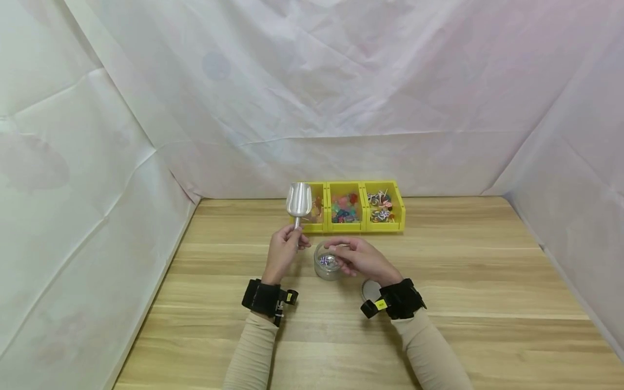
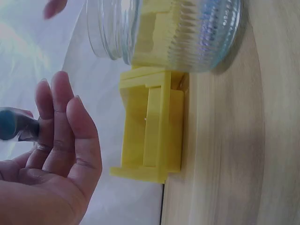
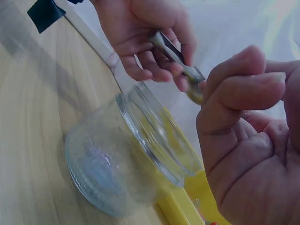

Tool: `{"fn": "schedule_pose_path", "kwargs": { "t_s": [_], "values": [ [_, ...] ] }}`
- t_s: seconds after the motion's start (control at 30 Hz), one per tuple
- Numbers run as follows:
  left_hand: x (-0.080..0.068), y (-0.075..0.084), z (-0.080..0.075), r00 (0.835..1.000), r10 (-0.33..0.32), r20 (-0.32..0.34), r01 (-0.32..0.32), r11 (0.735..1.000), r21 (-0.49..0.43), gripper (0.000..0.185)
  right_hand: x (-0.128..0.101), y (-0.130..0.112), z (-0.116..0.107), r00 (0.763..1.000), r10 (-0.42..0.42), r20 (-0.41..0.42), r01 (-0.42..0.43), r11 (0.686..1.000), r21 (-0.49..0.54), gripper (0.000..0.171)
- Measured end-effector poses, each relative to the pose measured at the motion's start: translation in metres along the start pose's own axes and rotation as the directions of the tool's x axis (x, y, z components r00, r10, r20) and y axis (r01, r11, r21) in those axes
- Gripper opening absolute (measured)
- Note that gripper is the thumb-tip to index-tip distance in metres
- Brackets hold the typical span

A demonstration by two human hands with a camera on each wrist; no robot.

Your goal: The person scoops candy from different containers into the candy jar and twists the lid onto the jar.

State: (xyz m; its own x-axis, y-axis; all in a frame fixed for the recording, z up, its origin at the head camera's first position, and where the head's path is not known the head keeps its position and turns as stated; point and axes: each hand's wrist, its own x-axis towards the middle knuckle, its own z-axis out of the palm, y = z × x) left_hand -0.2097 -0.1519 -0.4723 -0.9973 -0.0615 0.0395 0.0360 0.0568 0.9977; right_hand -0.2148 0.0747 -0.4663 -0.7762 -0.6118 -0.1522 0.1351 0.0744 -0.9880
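Observation:
My left hand (image 1: 285,248) grips the handle of a metal scoop (image 1: 299,199), whose bowl stands upright in front of the yellow bins. The right wrist view shows the left-hand fingers (image 3: 151,56) curled round that handle (image 3: 174,52). A small clear glass jar (image 1: 328,266) stands on the table between my hands, with something striped lying at its bottom. My right hand (image 1: 349,254) hovers at the jar's mouth with loosely curled fingers (image 3: 243,89) and holds nothing. The jar (image 3: 123,157) sits just beside that hand, apart from it.
Three joined yellow bins (image 1: 357,184) with mixed sweets stand at the back of the wooden table (image 1: 468,281). A round lid (image 1: 370,290) lies flat near my right wrist. White sheeting walls in the table on three sides.

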Motion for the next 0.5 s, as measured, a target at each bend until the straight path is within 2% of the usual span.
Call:
{"fn": "schedule_pose_path", "kwargs": {
  "t_s": [0.17,0.5],
  "values": [
    [0.001,-0.001,-0.001,1.000,-0.027,-0.001,0.027,0.999,-0.018,0.033,-0.005,0.002,-0.008,0.999,-0.001,-0.034,0.001,1.000,-0.007,0.051],
    [0.002,-0.004,-0.003,0.999,-0.046,-0.002,0.046,0.999,0.009,0.034,-0.019,0.003,-0.026,0.993,0.020,-0.117,-0.020,1.000,0.004,0.043]
  ]
}}
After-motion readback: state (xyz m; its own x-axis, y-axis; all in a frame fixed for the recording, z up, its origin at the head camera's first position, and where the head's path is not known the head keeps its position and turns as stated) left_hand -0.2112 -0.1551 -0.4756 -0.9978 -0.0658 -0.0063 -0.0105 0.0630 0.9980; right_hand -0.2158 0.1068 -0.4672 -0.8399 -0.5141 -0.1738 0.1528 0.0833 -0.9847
